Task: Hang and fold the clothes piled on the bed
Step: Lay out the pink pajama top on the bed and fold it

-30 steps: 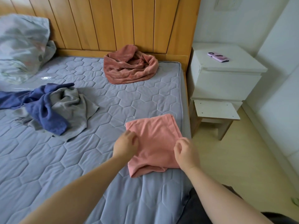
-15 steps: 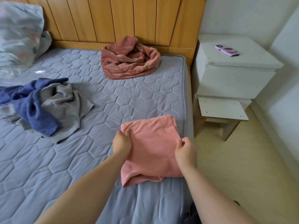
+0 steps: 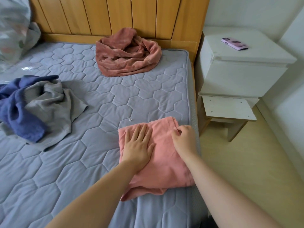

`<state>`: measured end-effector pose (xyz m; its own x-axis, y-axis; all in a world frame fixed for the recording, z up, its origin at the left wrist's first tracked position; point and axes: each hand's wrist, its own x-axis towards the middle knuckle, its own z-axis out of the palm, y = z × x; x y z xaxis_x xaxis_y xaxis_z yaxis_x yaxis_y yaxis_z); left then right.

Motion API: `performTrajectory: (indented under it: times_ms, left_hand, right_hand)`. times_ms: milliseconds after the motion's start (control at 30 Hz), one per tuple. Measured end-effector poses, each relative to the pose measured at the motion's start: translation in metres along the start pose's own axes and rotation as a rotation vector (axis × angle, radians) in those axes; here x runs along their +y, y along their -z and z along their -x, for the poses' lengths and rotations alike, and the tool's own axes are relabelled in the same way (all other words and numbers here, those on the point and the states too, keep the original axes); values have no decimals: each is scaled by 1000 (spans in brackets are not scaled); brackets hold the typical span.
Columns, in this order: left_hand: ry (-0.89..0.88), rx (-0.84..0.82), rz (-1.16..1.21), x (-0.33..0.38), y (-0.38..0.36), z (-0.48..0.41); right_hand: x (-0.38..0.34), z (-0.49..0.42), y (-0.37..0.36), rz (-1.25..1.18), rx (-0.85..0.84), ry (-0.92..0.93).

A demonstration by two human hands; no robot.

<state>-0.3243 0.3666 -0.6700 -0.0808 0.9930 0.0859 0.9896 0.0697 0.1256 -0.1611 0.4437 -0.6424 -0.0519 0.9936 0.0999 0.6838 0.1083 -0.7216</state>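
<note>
Now, left to right:
Left hand (image 3: 139, 145): laid flat, fingers straight, pressed on the folded pink garment (image 3: 162, 159).
Right hand (image 3: 185, 140): fingers curled, the garment's far right edge apparently pinched.
Risk: folds could be dragged loose, or the garment slid off the nearby bed (image 3: 98, 102) edge.

I saw a white bedside cabinet (image 3: 243, 76) standing just right of the bed, with a pink phone (image 3: 234, 44) lying flat on its top. A low white stool (image 3: 228, 111) sat tucked against the cabinet's front on the pale wooden floor (image 3: 246, 162). Behind the mattress rose an orange-brown wooden slatted headboard (image 3: 115, 14). A white wall (image 3: 246, 10) closed the corner.
</note>
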Motion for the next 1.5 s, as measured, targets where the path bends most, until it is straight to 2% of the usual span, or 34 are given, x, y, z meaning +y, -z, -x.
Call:
performTrajectory:
  times_ms: [133,267,400,467,567,667,700,767,800,833,867,933,1033,1100,1167,1233,1267,1400,1500]
  left_hand:
    - [1,19,34,-1,-8,-3]
    - [47,34,108,-2,-15,-3]
    - [108,-13,241,-9,-10,-12]
    - [102,-40,242,-10,-10,-14]
    - [72,-69,166,-9,-12,-14]
    - [58,-117,106,-8,-11,-15]
    - [56,-128,102,-8,-10,-15]
    - [40,-156,103,-10,-7,-16]
    - [23,-176,94,-11,-3,-16]
    - [4,-196,84,-11,0,-16]
    - [-12,-203,79,-11,6,-14]
    - [-25,-171,112,-11,16,-6]
    - [-74,1,391,-14,27,26]
    - [-145,74,486,-18,32,57]
    - [-231,101,437,-20,33,86]
    - [-280,120,356,-20,29,107]
    - [-279,130,333,-21,27,113]
    - [-183,100,379,-26,26,123]
    - [-236,94,352,-27,24,128]
  right_hand:
    - [-13,-33,-13,5,-77,-185]
    - [-24,-55,-15,80,-153,-227]
    - [-2,-72,-5,126,-66,-317]
    - [3,-68,-5,192,-82,-303]
    - [-5,-57,-4,327,-28,-124]
    - [-18,-31,2,285,149,278]
    - [-18,-19,3,279,126,454]
    - [-7,2,2,433,-124,671]
    - [0,11,5,537,-283,640]
    - [6,15,8,607,-405,529]
    - [12,19,11,647,-464,427]
    - [16,28,16,644,-396,390]
    - [5,49,24,495,-261,538]
    - [0,65,30,360,-216,632]
    - [-11,81,37,342,-331,625]
    - [-13,94,40,454,-549,588]
    - [-11,99,40,532,-599,604]
    - [-2,102,42,599,-555,683]
    - [2,103,46,642,-503,645]
